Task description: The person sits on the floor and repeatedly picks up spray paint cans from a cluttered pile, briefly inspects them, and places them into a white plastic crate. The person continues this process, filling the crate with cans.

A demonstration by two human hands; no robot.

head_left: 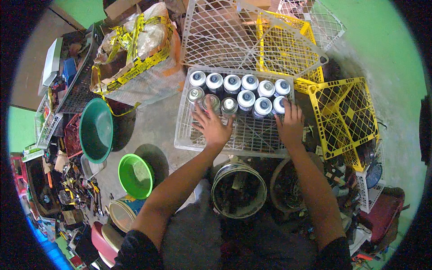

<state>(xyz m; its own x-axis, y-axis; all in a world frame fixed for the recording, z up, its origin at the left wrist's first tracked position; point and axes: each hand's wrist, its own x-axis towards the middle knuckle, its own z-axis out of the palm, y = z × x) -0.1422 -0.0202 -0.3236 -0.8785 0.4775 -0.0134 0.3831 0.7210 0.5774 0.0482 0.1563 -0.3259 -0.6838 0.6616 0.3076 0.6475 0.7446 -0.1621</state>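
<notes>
Two rows of metal gas canisters (232, 84) stand upright on a translucent white plastic crate (216, 136) in front of me. Most have white tops with dark centres; a few in the near row are bare metal (229, 106). My left hand (214, 130) is spread, its fingers over the left part of the near row and partly covering one canister (211, 101). My right hand (291, 126) is at the row's right end, fingers and thumb against the last white-topped canister (278, 104). Whether it grips that canister I cannot tell.
Behind the crate leans a white lattice crate (222, 44); yellow crates (344, 118) stand to the right. A taped, wrapped box (145, 77) sits at the left, near green basins (96, 131). Below my arms is an open bucket (239, 190). Tools and scraps clutter both sides.
</notes>
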